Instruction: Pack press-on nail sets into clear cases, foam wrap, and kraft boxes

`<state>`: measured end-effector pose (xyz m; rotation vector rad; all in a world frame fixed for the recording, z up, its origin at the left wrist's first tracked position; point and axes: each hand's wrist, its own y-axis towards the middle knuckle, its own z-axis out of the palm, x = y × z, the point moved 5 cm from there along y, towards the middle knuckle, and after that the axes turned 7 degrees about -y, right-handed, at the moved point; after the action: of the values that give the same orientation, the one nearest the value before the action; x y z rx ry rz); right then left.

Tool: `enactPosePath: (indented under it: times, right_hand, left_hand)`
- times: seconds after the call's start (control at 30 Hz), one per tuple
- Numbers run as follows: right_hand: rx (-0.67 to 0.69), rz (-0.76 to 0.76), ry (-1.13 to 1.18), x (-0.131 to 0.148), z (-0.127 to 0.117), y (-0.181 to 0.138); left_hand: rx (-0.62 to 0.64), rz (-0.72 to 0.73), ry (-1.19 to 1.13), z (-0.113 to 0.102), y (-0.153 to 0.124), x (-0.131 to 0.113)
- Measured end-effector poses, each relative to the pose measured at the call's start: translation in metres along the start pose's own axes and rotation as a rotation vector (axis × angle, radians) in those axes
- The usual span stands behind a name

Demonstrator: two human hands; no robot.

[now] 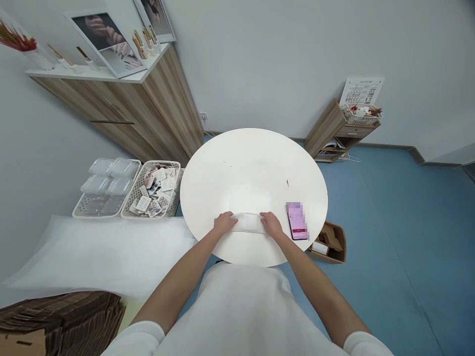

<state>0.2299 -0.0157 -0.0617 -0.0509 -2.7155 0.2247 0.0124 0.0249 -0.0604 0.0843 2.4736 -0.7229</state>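
A folded band of thin white sheet point(248, 223) lies on the round white table point(252, 158), near its front edge. My left hand point(223, 224) grips the band's left end, thumb on top. At the right end, my right hand point(272, 224) holds it in the same way, fingers closed. Whether the sheet is foam or paper I cannot tell. A phone point(297, 222) with a pink screen rests on the table to the right of my right hand.
Left of the table stand a basket of cards point(168, 198), clear plastic boxes point(120, 168) and large white sheets point(107, 252). An open cardboard box point(336, 254) is on the floor at right. A wooden cabinet point(163, 109) and a small shelf point(322, 131) stand behind.
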Motion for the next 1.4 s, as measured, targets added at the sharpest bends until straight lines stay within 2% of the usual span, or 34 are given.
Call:
enactPosePath:
  times: [0.07, 0.13, 0.2, 0.23, 0.33, 0.4, 0.53, 0.73, 0.9, 1.0, 1.1, 1.17, 1.23, 1.3, 1.4]
  right_hand:
    - [-0.079, 0.056, -0.112, -0.009, -0.004, -0.008]
    - [-0.181, 0.049, -0.181, -0.012, -0.011, -0.018]
    - [-0.228, -0.053, -0.203, -0.004, -0.014, -0.026]
    - [-0.216, -0.135, -0.207, 0.004, -0.014, -0.029]
    - [-0.1, -0.373, -0.221, 0.03, -0.006, -0.031]
    - [-0.027, -0.436, -0.236, 0.042, 0.0, -0.028]
    - [0.056, -0.419, -0.252, 0.046, 0.006, -0.017]
    - [0.103, -0.426, -0.26, 0.048, 0.006, -0.022]
    - [0.236, -0.408, -0.055, 0.045, 0.001, -0.038]
    - [0.319, -0.324, 0.092, 0.037, -0.005, -0.042]
    - [0.341, -0.218, 0.188, 0.033, -0.012, -0.034]
    - [0.296, -0.172, 0.203, 0.033, -0.016, -0.024]
    - [0.232, -0.129, 0.178, 0.033, -0.018, -0.013]
    - [0.183, -0.069, 0.156, 0.032, -0.019, -0.004]
    - [0.167, 0.03, 0.203, 0.026, -0.016, 0.002]
  left_hand:
    - [-0.071, -0.02, 0.078, -0.006, -0.005, 0.002]
    - [-0.194, 0.022, 0.135, -0.014, -0.012, -0.001]
    - [-0.294, 0.161, 0.171, -0.019, -0.02, -0.011]
    - [-0.301, 0.265, 0.184, -0.018, -0.024, -0.019]
    - [-0.173, 0.568, 0.229, -0.004, -0.032, -0.043]
    - [-0.068, 0.639, 0.266, 0.009, -0.033, -0.052]
    - [-0.003, 0.572, 0.303, 0.026, -0.026, -0.052]
    - [-0.005, 0.577, 0.274, 0.028, -0.035, -0.049]
    - [0.116, 0.581, 0.218, 0.028, -0.046, -0.045]
    - [0.194, 0.543, 0.176, 0.025, -0.044, -0.044]
    - [0.247, 0.497, 0.118, 0.019, -0.035, -0.047]
    - [0.227, 0.47, 0.081, 0.011, -0.026, -0.049]
    - [0.147, 0.447, 0.051, 0.002, -0.017, -0.048]
    - [0.069, 0.41, 0.027, -0.006, -0.011, -0.042]
    - [0.027, 0.305, 0.003, -0.013, -0.006, -0.027]
